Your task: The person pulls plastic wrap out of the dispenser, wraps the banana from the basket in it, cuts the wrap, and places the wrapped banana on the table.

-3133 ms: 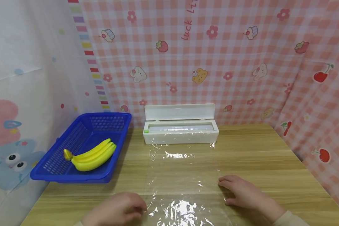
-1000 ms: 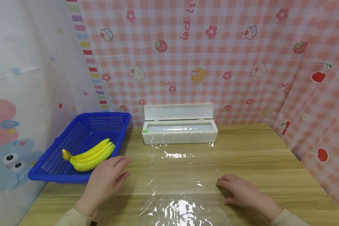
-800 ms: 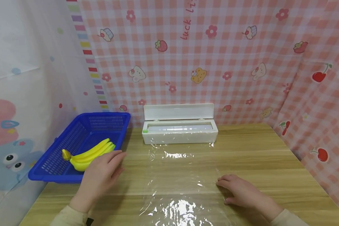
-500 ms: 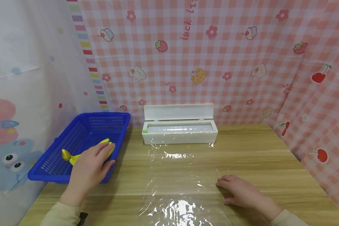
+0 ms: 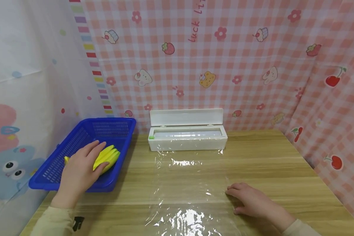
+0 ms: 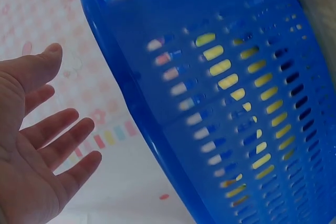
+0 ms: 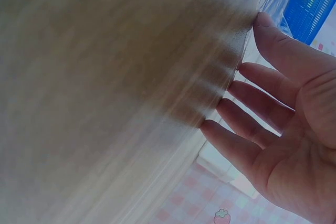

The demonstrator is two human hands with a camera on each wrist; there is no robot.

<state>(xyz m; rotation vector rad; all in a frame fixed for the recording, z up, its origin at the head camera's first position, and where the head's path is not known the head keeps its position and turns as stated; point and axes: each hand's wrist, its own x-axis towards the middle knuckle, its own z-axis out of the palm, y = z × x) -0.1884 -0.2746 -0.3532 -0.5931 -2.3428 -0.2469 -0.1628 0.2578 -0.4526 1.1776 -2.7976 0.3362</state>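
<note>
My left hand (image 5: 79, 170) is over the blue basket (image 5: 126, 154), its fingers above a bunch of yellow bananas (image 5: 109, 159) and covering part of it. In the left wrist view, the fingers (image 6: 65, 135) are spread and loosely bent above the rim, holding nothing; yellow shows through the basket's slots. A transparent sheet of cling film (image 5: 184, 190) stretches toward me from a white cling film dispenser (image 5: 188, 144) with its lid up. My right hand (image 5: 250, 200) rests its fingertips at the film's right edge; the right wrist view shows them (image 7: 231, 145) touching the tabletop, fingers apart.
A wooden table (image 5: 271, 157) carries everything. Behind it hangs a pink checked cloth (image 5: 247, 98), with a white printed cloth (image 5: 23, 82) at the left. A small green slider (image 5: 151, 137) sits at the dispenser's left end.
My left hand left the film's left edge, went up and left past the basket's near right corner, and came over the bananas. My right hand has stayed in place.
</note>
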